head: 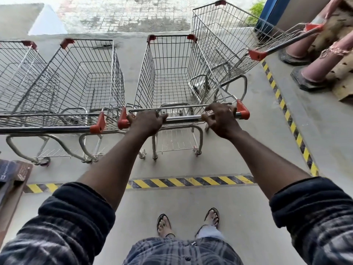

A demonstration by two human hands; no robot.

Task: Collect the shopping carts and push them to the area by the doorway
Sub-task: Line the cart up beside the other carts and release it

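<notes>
Because I want this cart to run straight rather than swing on its casters, I hold the handle (185, 118) of the middle shopping cart (168, 73) with both hands set wide apart, one near each red end cap. My left hand (147, 122) wraps the bar firmly beside the left cap. My right hand (221, 119) sits near the right cap with its fingers arched over the bar, a looser hold than the left.

The cart stands directly ahead of me, beyond the strip of yellow-and-black hazard tape (191, 181) on the concrete floor. Its left side is just beside the neighbouring cart (80, 77), whose handle end nearly meets mine, and another cart (17, 73) stands further left. These look lined up side by side, so I judge this to be the collecting spot, though I cannot tell for certain where the doorway is.

To my right, an angled cart (219, 43) sits askew, its basket close against the front corner of mine. I would straighten that one next, minding the traffic cones (321, 67) behind it. A cardboard box (11, 178) lies at my left.
</notes>
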